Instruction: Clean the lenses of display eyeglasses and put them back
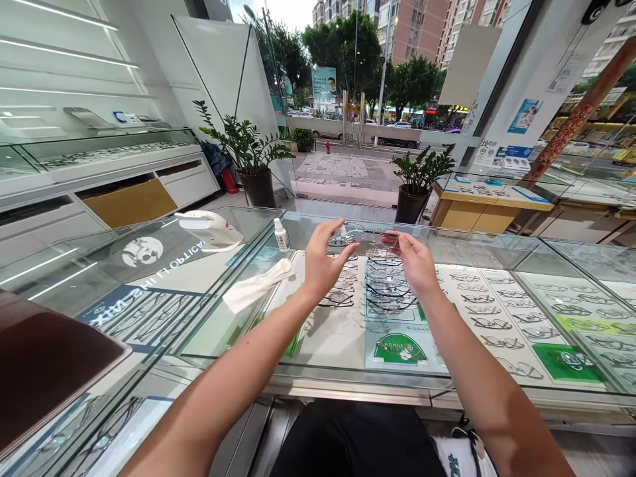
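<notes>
An optical shop with a glass front looks out on a paved forecourt, trees and parked cars, and two potted plants (258, 189) (413, 199) stand by the glass. A glass-topped display desk (358, 389) runs across the view, with rows of eyeglass frames (391, 291) laid out beneath the glass and a green display card (400, 348) near its front edge.

Above the desk, a pair of eyeglasses (356, 231) is held up between the person's two hands. The right hand (418, 264) pinches its right-hand end between thumb and fingers. The left hand (322, 262) is at the opposite end, its fingers curved around and its thumb spread well below them; whether it grips the frame there cannot be told.

To the left of the left hand, a small white spray bottle (281, 236) stands upright on the desk. Nearer the person lies a crumpled white cloth (258, 286), apart from the bottle. Farther left sits a white plastic device (211, 228), and a dark brown panel (50, 368) juts in at the left edge.
</notes>
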Tool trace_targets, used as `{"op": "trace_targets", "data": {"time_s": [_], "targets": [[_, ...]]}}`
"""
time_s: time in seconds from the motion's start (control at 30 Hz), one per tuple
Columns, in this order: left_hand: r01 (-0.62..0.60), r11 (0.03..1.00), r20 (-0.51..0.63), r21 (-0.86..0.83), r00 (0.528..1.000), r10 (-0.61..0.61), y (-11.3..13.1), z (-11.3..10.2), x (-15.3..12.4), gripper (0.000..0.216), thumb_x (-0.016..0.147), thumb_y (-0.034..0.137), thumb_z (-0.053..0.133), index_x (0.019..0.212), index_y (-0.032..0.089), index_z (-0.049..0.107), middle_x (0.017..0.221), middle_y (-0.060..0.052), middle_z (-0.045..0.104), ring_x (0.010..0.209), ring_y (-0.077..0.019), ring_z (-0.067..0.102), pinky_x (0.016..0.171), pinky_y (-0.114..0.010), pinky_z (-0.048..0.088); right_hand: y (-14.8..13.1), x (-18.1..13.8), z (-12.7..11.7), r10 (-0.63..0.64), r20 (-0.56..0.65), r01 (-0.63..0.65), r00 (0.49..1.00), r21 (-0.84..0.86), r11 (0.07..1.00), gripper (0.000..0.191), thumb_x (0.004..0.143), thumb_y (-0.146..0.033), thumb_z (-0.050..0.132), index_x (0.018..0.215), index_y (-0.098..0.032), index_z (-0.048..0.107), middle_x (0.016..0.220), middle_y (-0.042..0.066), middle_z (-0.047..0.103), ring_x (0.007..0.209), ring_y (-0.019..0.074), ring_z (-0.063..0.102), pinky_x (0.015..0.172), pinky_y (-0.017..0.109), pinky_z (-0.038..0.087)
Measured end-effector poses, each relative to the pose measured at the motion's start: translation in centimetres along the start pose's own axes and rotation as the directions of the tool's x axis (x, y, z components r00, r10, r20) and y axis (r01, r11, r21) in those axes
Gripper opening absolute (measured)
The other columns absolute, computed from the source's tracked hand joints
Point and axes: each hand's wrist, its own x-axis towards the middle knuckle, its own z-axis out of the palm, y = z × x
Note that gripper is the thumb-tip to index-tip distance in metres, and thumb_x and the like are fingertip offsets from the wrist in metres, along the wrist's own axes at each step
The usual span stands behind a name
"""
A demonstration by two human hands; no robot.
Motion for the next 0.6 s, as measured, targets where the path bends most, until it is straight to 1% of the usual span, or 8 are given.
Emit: {"op": "trace_targets", "data": {"time_s": [0.1,0.2,0.43,0.53,0.6], "targets": [[0.052,0.998,-0.001,-0.03,0.999,-0.052,0.5,-0.2,-0.1,0.052,0.09,0.042,0.08,0.137,0.026,0.064,0.13,-0.01,0.068,0.117,-0.0234,0.068,0.098,-0.041,0.061,-0.3,-0.1,0.1,0.007,-0.004,-0.007,1.0,0.003,1.0,0.044,0.095,-0.063,0.066,0.115,-0.025,0.078,0.113,0.007,0.081,0.113,0.026,0.072,0.102,0.041,0.053],[0.107,0.991,0.002,-0.075,0.994,-0.107,0.8,-0.3,-0.1,0.058,0.088,0.042,0.082,0.14,0.028,0.061,0.132,-0.01,0.068,0.114,-0.0227,0.071,0.09,-0.036,0.064,-0.6,-0.3,0.3,0.011,-0.01,-0.011,1.0,0.013,1.0,0.043,0.095,-0.062,0.066,0.113,-0.025,0.078,0.112,0.006,0.081,0.112,0.0261,0.072,0.103,0.042,0.053],[0.144,0.982,-0.042,-0.119,0.988,-0.15,1.6,-0.7,-0.1,0.059,0.084,0.042,0.085,0.137,0.027,0.065,0.126,-0.009,0.072,0.11,-0.0235,0.073,0.077,-0.032,0.067,-1.3,-0.5,0.6,0.018,-0.018,-0.018,1.0,0.001,1.0,0.044,0.095,-0.063,0.065,0.11,-0.024,0.079,0.111,0.007,0.081,0.112,0.0271,0.073,0.105,0.044,0.054],[0.173,0.965,-0.051,-0.198,0.981,-0.187,2.1,-0.6,-0.1,0.058,0.083,0.041,0.086,0.135,0.026,0.066,0.127,-0.009,0.072,0.107,-0.022,0.075,0.079,-0.032,0.068,-1.2,-0.5,0.7,0.003,-0.025,-0.004,1.0,-0.021,1.0,0.044,0.095,-0.063,0.064,0.11,-0.025,0.08,0.111,0.008,0.081,0.111,0.0274,0.073,0.105,0.044,0.053],[0.203,0.937,-0.053,-0.283,0.973,-0.226,2.4,-0.6,0.0,0.058,0.081,0.039,0.088,0.133,0.025,0.067,0.127,-0.009,0.071,0.1,-0.0194,0.076,0.081,-0.033,0.068,-1.1,-0.6,0.8,-0.009,-0.031,0.008,0.999,-0.032,0.999,0.043,0.096,-0.062,0.064,0.11,-0.025,0.08,0.112,0.007,0.081,0.113,0.0274,0.072,0.105,0.044,0.052]]}}
